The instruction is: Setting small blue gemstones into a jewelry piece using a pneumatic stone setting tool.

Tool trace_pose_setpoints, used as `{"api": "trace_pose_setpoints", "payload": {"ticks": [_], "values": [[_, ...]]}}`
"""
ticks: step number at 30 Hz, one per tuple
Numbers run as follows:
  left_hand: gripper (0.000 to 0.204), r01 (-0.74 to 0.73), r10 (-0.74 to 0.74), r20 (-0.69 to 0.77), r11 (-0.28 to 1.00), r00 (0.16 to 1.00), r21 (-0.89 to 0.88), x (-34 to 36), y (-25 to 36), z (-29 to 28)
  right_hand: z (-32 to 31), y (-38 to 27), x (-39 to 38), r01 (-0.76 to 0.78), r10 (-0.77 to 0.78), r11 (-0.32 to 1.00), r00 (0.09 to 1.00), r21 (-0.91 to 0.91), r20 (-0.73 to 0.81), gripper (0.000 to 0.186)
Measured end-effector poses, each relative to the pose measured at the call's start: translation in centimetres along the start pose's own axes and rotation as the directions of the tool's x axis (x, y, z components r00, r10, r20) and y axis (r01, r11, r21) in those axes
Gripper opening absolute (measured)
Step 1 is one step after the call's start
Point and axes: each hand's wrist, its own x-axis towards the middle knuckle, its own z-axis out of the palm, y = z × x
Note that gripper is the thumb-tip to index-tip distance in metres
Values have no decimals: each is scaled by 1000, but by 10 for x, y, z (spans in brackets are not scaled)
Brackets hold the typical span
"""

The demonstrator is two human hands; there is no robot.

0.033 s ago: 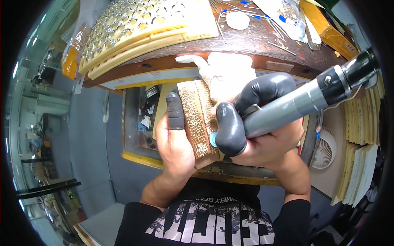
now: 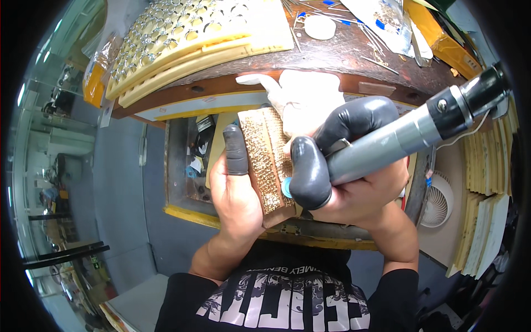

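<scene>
My left hand (image 2: 238,191), a black finger cot on its thumb, is closed round a wooden block (image 2: 279,217). Strips of gold-coloured, chain-like mesh (image 2: 260,152) cover the block's upper face. In my right hand (image 2: 359,193) is a grey rotary handpiece (image 2: 381,149) with a black rear end, gripped between thumb and forefinger, both in black cots. A small light-blue disc (image 2: 286,188) at its working end lies against the block's right side; exact contact is partly hidden by my thumb. Just behind the block sits a white cloth-like bundle (image 2: 312,99).
Beyond my hands, a dark wooden bench (image 2: 354,61) carries stacked cream trays (image 2: 182,61) of silvery rings, thin metal rods and a round white piece (image 2: 319,27). Below my hands is an open drawer (image 2: 188,212) with yellow edging. At right are a white fan (image 2: 437,200) and stacked boards (image 2: 481,166).
The handpiece and my right hand have shifted very slightly to the left, and the blue disc with them. My left hand and the block look unmoved.
</scene>
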Motion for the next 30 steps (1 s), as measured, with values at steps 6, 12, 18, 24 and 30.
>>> {"api": "trace_pose_setpoints", "payload": {"ticks": [6, 12, 18, 24, 30], "values": [[45, -24, 24, 15, 1000, 1000, -9, -1, -2, 0, 0, 1, -3, 24, -24, 1000, 1000, 6, -7, 17], [44, 0, 0, -4, 1000, 1000, -28, 0, -1, 0, 1, 1, -5, 23, -23, 1000, 999, 8, -22, 15], [44, 20, -19, -35, 999, 999, 41, 0, 3, 5, 0, 1, -4, -2, 2, 1000, 1000, 19, 23, 17], [44, 17, -18, -39, 1000, 999, -24, 2, 3, 10, 0, 0, -2, 48, -48, 999, 998, -3, 43, 17], [45, 10, -11, -21, 1000, 1000, -19, 2, 1, 6, 1, 0, -4, 25, -25, 1000, 998, -1, 59, 16]]}}
